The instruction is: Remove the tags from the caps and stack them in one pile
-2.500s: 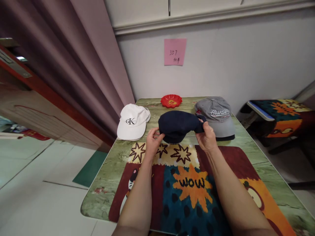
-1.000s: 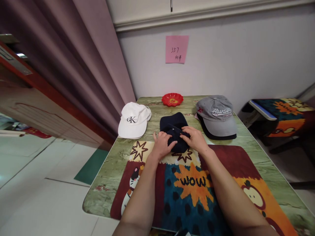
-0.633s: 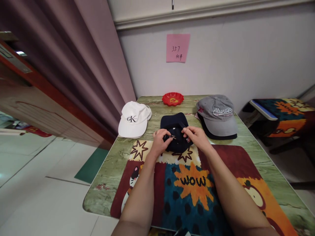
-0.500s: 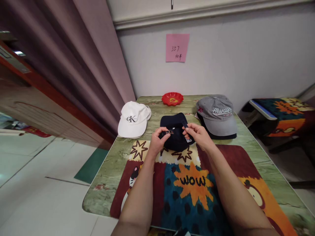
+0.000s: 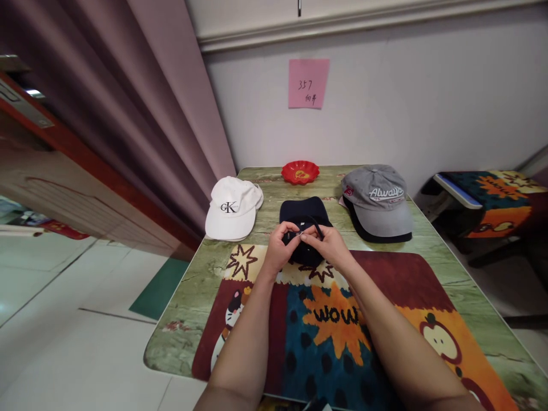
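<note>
A dark navy cap lies upturned near the middle of the table, its brim toward the wall and its hollow facing up. My left hand pinches the left side of the cap's back strap, where a small buckle seems to sit between the fingertips. From the other side, my right hand pinches the strap, which bends up in a loop over the cap. The fingertips of both hands nearly touch, and they hide most of the buckle and the strap's end.
A white cap stands left, and a grey cap rests on a black one at right. Behind is a red scalloped dish. A colourful mat covers the near table. A covered stool stands at right.
My right hand has moved left with the strap, bringing its fingertips up to those of my left hand. The strap now arches in a loop. The other caps are unmoved.
</note>
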A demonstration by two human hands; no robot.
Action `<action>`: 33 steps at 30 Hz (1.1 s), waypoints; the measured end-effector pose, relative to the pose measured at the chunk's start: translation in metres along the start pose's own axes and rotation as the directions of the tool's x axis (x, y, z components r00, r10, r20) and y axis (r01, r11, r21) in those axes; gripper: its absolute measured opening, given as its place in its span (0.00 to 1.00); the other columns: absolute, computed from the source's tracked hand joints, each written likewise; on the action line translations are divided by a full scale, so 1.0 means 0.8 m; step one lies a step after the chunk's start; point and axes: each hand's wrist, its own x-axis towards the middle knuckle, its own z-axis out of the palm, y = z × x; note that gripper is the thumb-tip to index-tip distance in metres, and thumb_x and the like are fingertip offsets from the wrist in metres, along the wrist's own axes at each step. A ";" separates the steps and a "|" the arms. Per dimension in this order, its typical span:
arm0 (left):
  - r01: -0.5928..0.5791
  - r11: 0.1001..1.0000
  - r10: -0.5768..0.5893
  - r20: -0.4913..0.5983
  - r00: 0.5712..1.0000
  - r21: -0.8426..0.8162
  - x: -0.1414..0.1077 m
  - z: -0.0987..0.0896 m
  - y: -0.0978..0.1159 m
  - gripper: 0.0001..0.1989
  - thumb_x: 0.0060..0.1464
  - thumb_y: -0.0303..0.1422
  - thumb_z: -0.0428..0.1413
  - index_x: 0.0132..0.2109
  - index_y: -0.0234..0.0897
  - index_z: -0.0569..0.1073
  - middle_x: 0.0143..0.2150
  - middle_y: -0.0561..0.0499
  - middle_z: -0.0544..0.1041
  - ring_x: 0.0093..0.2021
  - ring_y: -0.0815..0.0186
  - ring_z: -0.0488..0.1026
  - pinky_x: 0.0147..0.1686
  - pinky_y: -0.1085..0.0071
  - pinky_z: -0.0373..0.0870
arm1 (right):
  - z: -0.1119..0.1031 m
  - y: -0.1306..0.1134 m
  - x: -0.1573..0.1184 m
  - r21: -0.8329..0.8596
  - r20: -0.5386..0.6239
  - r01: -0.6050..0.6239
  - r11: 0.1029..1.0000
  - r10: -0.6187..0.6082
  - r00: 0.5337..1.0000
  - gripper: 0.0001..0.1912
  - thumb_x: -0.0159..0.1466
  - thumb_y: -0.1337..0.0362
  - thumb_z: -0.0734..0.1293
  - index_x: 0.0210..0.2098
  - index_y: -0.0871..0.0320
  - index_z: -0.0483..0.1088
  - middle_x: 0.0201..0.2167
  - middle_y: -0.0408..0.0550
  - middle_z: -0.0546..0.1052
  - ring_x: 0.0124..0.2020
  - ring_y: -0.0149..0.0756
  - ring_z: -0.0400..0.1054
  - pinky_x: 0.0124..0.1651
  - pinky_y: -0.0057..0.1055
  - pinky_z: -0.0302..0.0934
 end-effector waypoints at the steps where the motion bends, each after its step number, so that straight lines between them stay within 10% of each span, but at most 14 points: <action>1: -0.031 0.998 0.032 -0.012 0.999 0.048 0.000 0.001 0.001 0.06 0.57 0.34 0.60 0.41 0.39 0.74 0.41 0.48 0.77 0.45 0.61 0.74 0.50 0.63 0.67 | 0.001 0.002 0.001 0.009 -0.017 0.007 1.000 -0.007 1.000 0.18 0.56 0.49 0.74 0.33 0.59 0.78 0.25 0.44 0.75 0.26 0.31 0.63 0.30 0.28 0.55; 7: -0.226 0.892 0.279 -0.085 0.956 0.392 -0.002 0.006 0.012 0.02 0.55 0.31 0.61 0.37 0.42 0.78 0.42 0.48 0.79 0.52 0.55 0.72 0.57 0.54 0.60 | 0.002 0.016 0.005 0.014 -0.094 0.027 1.000 -0.025 0.995 0.16 0.54 0.51 0.75 0.29 0.59 0.77 0.24 0.44 0.74 0.25 0.31 0.62 0.29 0.29 0.55; 13: -0.250 0.831 0.376 -0.172 0.910 0.497 -0.009 0.017 0.018 0.06 0.58 0.30 0.59 0.43 0.41 0.80 0.39 0.46 0.77 0.41 0.60 0.72 0.44 0.62 0.68 | 0.003 0.015 0.007 0.076 -0.165 0.049 0.996 -0.036 0.986 0.18 0.52 0.50 0.77 0.29 0.58 0.77 0.25 0.44 0.76 0.26 0.32 0.64 0.30 0.29 0.57; 25: -0.070 0.989 0.056 -0.100 0.993 -0.133 -0.008 0.023 0.016 0.04 0.57 0.33 0.60 0.39 0.38 0.77 0.44 0.44 0.78 0.46 0.61 0.76 0.48 0.63 0.74 | 0.005 0.006 0.006 0.110 -0.210 0.045 0.993 -0.021 0.978 0.21 0.51 0.46 0.76 0.27 0.59 0.75 0.25 0.47 0.77 0.27 0.33 0.65 0.32 0.30 0.60; 33: 0.301 0.661 -0.478 -0.077 0.875 -0.687 -0.001 0.017 0.007 0.10 0.45 0.36 0.69 0.32 0.35 0.78 0.32 0.52 0.78 0.33 0.71 0.74 0.40 0.72 0.73 | 0.002 0.003 0.002 0.038 -0.157 0.054 0.998 -0.048 0.987 0.26 0.69 0.39 0.53 0.43 0.54 0.64 0.32 0.45 0.78 0.17 0.28 0.59 0.22 0.28 0.54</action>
